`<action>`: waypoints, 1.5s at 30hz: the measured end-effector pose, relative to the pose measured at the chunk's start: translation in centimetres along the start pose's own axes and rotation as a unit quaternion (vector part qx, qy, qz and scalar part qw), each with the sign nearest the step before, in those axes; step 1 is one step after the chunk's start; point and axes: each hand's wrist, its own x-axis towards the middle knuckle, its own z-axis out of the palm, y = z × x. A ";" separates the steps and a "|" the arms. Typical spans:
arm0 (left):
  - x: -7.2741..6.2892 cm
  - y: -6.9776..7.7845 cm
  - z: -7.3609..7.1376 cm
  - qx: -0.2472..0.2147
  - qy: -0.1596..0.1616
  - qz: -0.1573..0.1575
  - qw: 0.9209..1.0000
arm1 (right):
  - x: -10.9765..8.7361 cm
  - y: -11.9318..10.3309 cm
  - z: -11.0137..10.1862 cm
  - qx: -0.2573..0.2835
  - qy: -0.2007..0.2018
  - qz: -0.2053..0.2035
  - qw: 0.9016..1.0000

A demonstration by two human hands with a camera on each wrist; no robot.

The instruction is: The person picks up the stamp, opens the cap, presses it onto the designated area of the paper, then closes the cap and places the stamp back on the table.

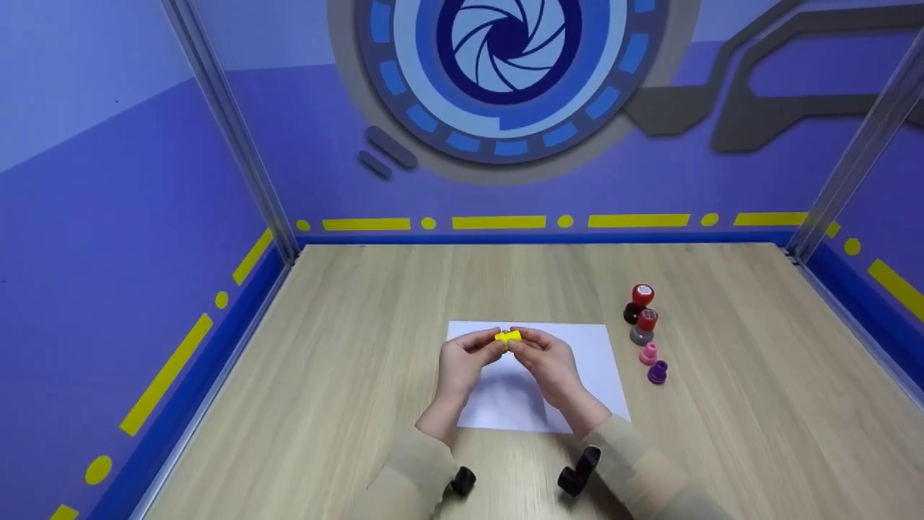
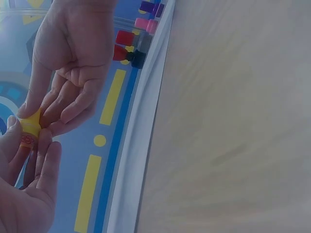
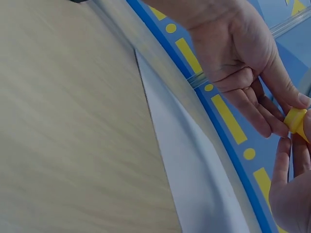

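A small, round, yellow plastic stamp point(image 1: 508, 337) is held up above a flat white paper sheet point(image 1: 505, 404). It is small, so if it is pinched too loosely or tugged too hard, it could slip and be dropped. If ink is on its end, the sheet or the fingers could get smudged. Its long way runs side to side, almost level. An end with red marks is turned toward the left; whether ink is there cannot be told. It is pinched by the left hand point(image 1: 459, 363) and the right hand point(image 1: 554, 363), one from each side. The sheet is laid on a pale, wood-patterned surface point(image 1: 346, 361). Off to the right, a small pink plastic stamp point(image 1: 649, 353) is seen just beside a purple one point(image 1: 657, 372).
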 end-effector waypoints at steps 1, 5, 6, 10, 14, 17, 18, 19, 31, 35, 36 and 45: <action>0.0 0.0 0.0 0.002 0.000 -0.001 1.000 | 0.0 0.1 0.0 -0.001 0.001 0.001 1.000; -0.1 0.0 0.0 0.010 -0.006 0.002 1.000 | 0.0 0.1 -0.1 0.001 0.005 0.009 1.000; -0.1 0.0 0.0 0.015 -0.009 0.004 1.000 | 0.0 0.1 -0.1 0.005 0.006 0.012 1.000; 0.0 0.1 -0.1 0.051 -0.021 0.017 0.998 | 0.3 -0.2 -0.6 0.024 0.010 0.023 0.999; 0.0 0.5 -0.6 0.178 -0.044 0.020 0.983 | 0.4 -1.5 -1.6 0.026 0.009 0.034 0.999; -0.2 1.0 -1.1 0.335 -0.093 -0.015 0.938 | 0.2 -3.3 -2.8 0.016 0.002 0.023 1.000; -0.4 1.1 -1.3 0.385 -0.116 -0.028 0.915 | 0.1 -4.0 -3.3 0.014 -0.002 0.013 1.000; -0.5 1.2 -1.4 0.429 -0.137 -0.041 0.892 | 0.0 -4.7 -3.9 0.006 -0.004 0.002 1.000; -0.9 0.9 -2.3 0.566 -0.219 -0.105 0.788 | 1.2 -13.4 -14.3 -0.227 0.141 -0.129 0.955; -1.1 1.0 -2.3 0.564 -0.215 -0.114 0.789 | 3.2 -13.9 -18.4 -0.313 0.211 -0.089 0.922; -1.1 1.0 -2.3 0.564 -0.214 -0.116 0.789 | 3.7 -13.7 -19.2 -0.330 0.219 -0.078 0.915; -0.9 1.2 -2.0 0.569 -0.215 -0.112 0.786 | 6.4 -10.2 -23.0 -0.406 0.156 -0.002 0.900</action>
